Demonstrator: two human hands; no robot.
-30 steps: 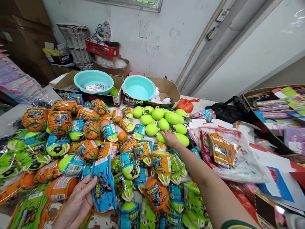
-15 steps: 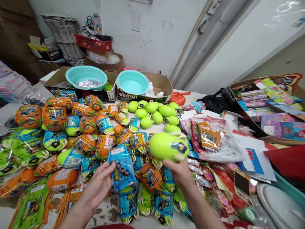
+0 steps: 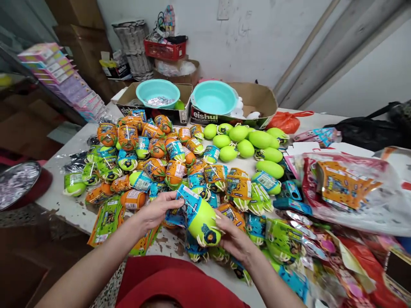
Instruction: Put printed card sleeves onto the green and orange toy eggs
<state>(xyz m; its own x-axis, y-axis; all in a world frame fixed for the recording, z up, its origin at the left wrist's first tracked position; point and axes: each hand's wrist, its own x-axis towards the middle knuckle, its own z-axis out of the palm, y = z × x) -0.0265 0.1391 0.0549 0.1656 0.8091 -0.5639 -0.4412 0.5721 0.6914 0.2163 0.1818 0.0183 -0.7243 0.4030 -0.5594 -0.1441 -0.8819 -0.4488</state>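
Observation:
My left hand (image 3: 157,211) pinches a blue printed wrapper (image 3: 188,201) at its upper edge. My right hand (image 3: 233,239) grips a lime-green egg-shaped toy (image 3: 202,222) with white claws from below. The egg's far end sits inside the blue wrapper, just above the table's near edge. Around both hands lies a heap of wrapped eggs (image 3: 167,164) in orange, blue and green sleeves. Bare green eggs (image 3: 247,145) sit in a group further back.
Two teal basins (image 3: 157,90) (image 3: 214,96) rest in cardboard boxes at the back. A clear bag of orange wrappers (image 3: 343,188) lies to the right. A red stool (image 3: 167,280) stands below my hands, and a round tray (image 3: 16,184) at far left.
My right hand picked a bare green egg from the group and brought it near. My left hand lifted the blue wrapper to meet it; the egg's end now sits in the wrapper.

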